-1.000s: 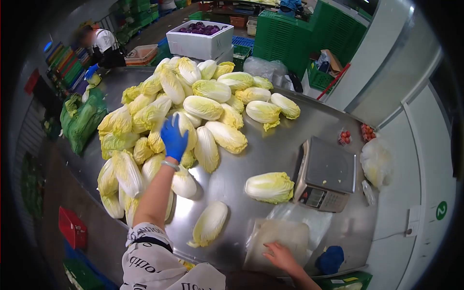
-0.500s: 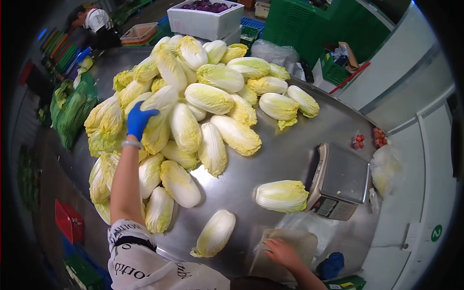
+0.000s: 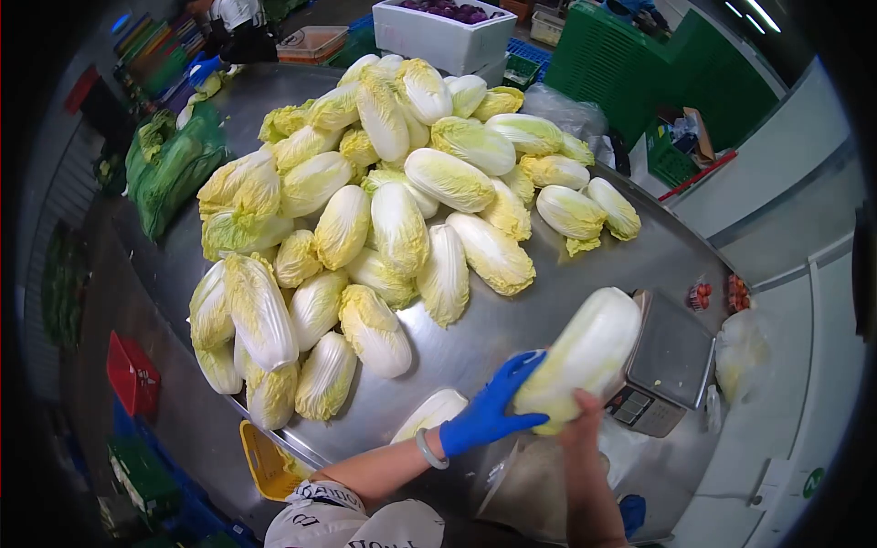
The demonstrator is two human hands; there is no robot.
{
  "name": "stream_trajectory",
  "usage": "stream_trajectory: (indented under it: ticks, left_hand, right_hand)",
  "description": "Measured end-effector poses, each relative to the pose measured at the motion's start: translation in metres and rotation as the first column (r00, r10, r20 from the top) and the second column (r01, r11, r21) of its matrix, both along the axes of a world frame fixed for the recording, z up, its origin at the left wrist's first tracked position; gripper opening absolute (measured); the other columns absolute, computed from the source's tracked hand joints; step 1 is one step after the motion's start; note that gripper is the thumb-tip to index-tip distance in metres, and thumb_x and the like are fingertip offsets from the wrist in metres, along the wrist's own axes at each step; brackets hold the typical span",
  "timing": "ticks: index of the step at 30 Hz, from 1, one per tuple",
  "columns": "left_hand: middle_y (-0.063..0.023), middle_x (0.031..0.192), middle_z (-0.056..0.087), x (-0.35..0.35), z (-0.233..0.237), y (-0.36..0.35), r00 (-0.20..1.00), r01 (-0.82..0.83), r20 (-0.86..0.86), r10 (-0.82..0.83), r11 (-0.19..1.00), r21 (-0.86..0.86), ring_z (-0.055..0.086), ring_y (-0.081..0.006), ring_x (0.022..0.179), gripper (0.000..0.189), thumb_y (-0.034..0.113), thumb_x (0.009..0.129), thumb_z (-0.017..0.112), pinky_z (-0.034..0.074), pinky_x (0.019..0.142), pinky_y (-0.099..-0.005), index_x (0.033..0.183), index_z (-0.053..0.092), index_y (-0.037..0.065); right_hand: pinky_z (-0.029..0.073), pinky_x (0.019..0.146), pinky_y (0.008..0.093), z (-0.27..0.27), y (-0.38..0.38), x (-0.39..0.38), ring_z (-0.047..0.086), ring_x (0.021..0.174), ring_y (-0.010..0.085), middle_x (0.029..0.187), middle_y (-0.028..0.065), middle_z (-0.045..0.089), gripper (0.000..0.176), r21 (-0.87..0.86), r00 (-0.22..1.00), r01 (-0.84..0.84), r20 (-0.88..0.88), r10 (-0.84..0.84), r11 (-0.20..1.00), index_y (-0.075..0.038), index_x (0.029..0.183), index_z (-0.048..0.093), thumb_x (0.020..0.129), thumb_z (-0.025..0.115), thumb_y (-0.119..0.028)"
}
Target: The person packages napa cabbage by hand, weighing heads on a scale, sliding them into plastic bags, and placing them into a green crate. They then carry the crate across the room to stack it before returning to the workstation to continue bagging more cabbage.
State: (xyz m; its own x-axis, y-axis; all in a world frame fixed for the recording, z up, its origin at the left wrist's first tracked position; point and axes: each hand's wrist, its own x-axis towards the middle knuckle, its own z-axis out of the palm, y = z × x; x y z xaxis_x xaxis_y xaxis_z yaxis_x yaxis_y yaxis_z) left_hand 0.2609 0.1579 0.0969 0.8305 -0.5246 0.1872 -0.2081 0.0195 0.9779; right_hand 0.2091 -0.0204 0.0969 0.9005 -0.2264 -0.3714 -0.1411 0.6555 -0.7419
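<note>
- Napa cabbage (image 3: 589,352): held up off the table (image 3: 512,320), front right, w/ its upper end over the near-left corner of the scale (image 3: 671,356). Can't tell from this angle if it touches the scale or just overlaps it.
- Long axis: slants from the lower-left end, at the hands, up and right toward the scale.
- Look: pale, white-ribbed, yellow-green crinkled leaf at the lower end, tight and whole.
- Left hand (image 3: 489,416), blue glove: on the cabbage's lower-left flank, fingers (image 3: 525,365) curled round it, gripping.
- Right hand (image 3: 582,422), bare: comes up from below at the same lower end, closed on the underside. Both hands are at that end; the upper half is unsupported.
- Just under the left wrist: a single cabbage (image 3: 431,413) lying on the table near its front edge.
- Below the hands: clear plastic bags (image 3: 530,475) flat on the table.
- Further back and left: big pile of cabbages (image 3: 402,201) over most of the table, well apart from the held one.
- Far edge: white box (image 3: 448,32) of purple produce, green crates (image 3: 639,64); another person (image 3: 233,23) at top left.
</note>
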Motion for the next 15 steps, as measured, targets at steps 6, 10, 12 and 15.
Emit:
stream_trajectory:
  ticks: [6,10,12,15]
  left_hand:
    - [-0.0180,0.145,0.036,0.071,-0.027,0.101,0.905,-0.414,0.214,0.369,0.879,0.237,0.033,-0.0345,0.135,0.070,0.022,0.080,0.070,0.027,0.110,-0.0418,0.140,0.038,0.004]
    - [-0.0194,0.136,0.043,0.136,0.011,0.213,0.643,-0.765,0.731,0.230,0.148,0.627,0.043,-0.0383,0.122,0.077,0.010,0.068,0.071,0.035,0.102,-0.0453,0.138,0.038,0.004]
    - [-0.0171,0.133,0.046,0.163,0.005,0.251,0.714,-0.688,0.685,0.145,-0.036,0.725,0.046,-0.0344,0.119,0.081,0.015,0.065,0.077,0.038,0.099,-0.0443,0.136,0.039,0.006]
    - [-0.0141,0.121,0.053,0.194,-0.026,0.284,0.806,-0.575,0.563,0.183,0.017,0.818,0.056,-0.0337,0.103,0.074,0.014,0.063,0.077,0.048,0.085,-0.0436,0.130,0.045,0.013]
  right_hand:
    - [0.044,0.098,0.0412,-0.008,-0.142,-0.041,0.054,0.113,0.0315,0.124,0.0157,0.051,0.075,-0.467,0.960,0.149,-0.142,-0.240,0.871,-0.003,0.138,0.035,0.069,0.063,-0.012]
    - [0.045,0.095,0.0394,0.011,-0.174,-0.049,0.056,0.108,0.0277,0.118,0.0135,0.054,0.073,-0.757,0.964,0.000,-0.175,-0.202,0.653,-0.004,0.136,0.035,0.068,0.062,-0.008]
    - [0.044,0.095,0.0377,0.016,-0.164,-0.041,0.054,0.109,0.0255,0.119,0.0116,0.053,0.077,-0.792,0.961,-0.146,-0.256,-0.105,0.592,-0.006,0.137,0.033,0.067,0.064,-0.002]
    - [0.043,0.095,0.0358,0.011,-0.110,-0.010,0.054,0.109,0.0224,0.118,0.0107,0.055,0.076,-0.710,0.936,-0.343,-0.317,0.156,0.615,-0.004,0.134,0.039,0.065,0.071,-0.003]
